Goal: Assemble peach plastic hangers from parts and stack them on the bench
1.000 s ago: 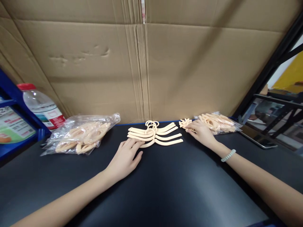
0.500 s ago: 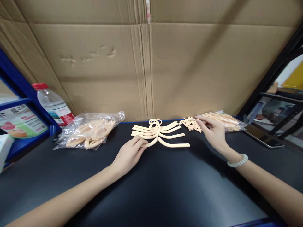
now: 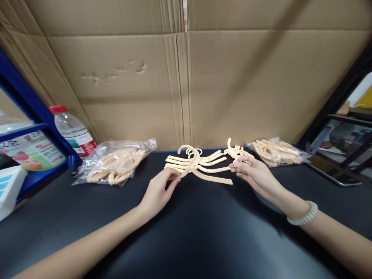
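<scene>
A stack of cream plastic hangers (image 3: 200,162) lies on the black table (image 3: 192,232) near the cardboard wall. My left hand (image 3: 158,192) pinches the left end of the nearest hanger, which is tilted up off the stack. My right hand (image 3: 254,174) holds a small cream hook piece (image 3: 232,149) between thumb and fingers, just right of the stack. Behind that hand lies a small pile of loose hook pieces (image 3: 240,151).
A clear bag of cream parts (image 3: 114,166) lies at the left and another such bag (image 3: 276,151) at the right. A water bottle (image 3: 74,131) stands by a blue shelf (image 3: 31,128). A cardboard wall (image 3: 186,77) closes the back. A tablet (image 3: 331,172) lies at far right.
My right hand left the loose pile and came toward the hanger stack holding a hook piece. My left hand closed on the nearest hanger's end and lifted it slightly.
</scene>
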Motion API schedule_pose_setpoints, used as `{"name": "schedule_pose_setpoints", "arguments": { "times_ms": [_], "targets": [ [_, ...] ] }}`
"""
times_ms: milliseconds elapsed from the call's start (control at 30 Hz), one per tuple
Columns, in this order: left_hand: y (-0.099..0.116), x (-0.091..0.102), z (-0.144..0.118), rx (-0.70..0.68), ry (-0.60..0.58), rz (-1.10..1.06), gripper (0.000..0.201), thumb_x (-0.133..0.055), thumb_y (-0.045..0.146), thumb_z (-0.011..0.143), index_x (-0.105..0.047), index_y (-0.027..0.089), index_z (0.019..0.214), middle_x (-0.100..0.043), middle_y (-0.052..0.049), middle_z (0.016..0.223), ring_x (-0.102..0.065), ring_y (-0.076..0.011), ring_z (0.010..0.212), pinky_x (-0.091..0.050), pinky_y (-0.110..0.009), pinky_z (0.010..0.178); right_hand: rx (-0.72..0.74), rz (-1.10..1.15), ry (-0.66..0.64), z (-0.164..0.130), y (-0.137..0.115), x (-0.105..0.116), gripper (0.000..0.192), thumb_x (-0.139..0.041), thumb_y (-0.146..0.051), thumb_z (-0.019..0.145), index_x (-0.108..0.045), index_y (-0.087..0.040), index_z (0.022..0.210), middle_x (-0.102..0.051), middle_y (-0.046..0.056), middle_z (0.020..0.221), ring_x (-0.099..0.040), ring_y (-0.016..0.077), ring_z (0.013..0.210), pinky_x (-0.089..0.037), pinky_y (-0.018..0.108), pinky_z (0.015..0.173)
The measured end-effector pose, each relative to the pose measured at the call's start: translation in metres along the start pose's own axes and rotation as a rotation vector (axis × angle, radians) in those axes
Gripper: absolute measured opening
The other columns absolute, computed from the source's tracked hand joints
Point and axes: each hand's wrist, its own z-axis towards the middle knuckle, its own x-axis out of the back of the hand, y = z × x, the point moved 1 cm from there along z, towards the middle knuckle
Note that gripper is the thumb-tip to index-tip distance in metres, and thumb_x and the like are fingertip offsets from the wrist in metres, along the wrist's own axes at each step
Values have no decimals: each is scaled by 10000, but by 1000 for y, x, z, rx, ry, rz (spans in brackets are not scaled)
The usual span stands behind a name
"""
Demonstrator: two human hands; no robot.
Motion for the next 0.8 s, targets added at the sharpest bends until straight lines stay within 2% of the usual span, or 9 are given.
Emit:
{"name": "schedule_pose_setpoints", "arguments": {
  "times_ms": [133,200,367,433,533,800],
  "targets": [
    [0,0,2,27,27,-10,20,-526,194,886,-541,198,898,-627,-12,871,-650,-150,814,-565,-303,785,-98,36,-124,3,7,1,297,-820,-311,655,-639,-225,874,-709,22,881,-638,156,915,-481,276,823],
    [0,0,2,33,22,3,29,-529,201,881,-543,198,906,-636,-17,881,-656,-157,818,-570,-314,782,-119,4,-189,4,10,2,243,-797,-324,682,-645,-208,833,-689,28,909,-619,160,940,-475,283,842],
    [2,1,2,45,18,25,51,-529,201,875,-546,195,923,-652,-29,919,-669,-167,841,-576,-334,798,-105,-69,-274,4,8,3,234,-798,-305,663,-598,-186,696,-591,-16,741,-550,103,682,-489,244,683],
    [2,1,2,42,21,43,56,-535,203,872,-551,196,925,-656,-30,926,-670,-171,847,-577,-338,796,-104,-115,-307,5,5,4,234,-785,-321,679,-597,-185,706,-574,-16,718,-542,104,666,-499,245,677],
    [2,1,2,30,20,61,60,-538,202,871,-553,196,929,-659,-30,925,-671,-173,844,-576,-334,785,-136,-174,-324,5,3,7,239,-769,-358,696,-609,-183,727,-593,6,750,-572,129,734,-523,270,727],
    [4,1,2,8,16,78,67,-539,188,875,-554,198,939,-651,-17,897,-662,-161,816,-563,-312,762,-237,-70,-341,2,8,6,202,-741,-335,753,-642,-174,825,-680,65,924,-654,175,891,-559,300,793]
  ]
}}
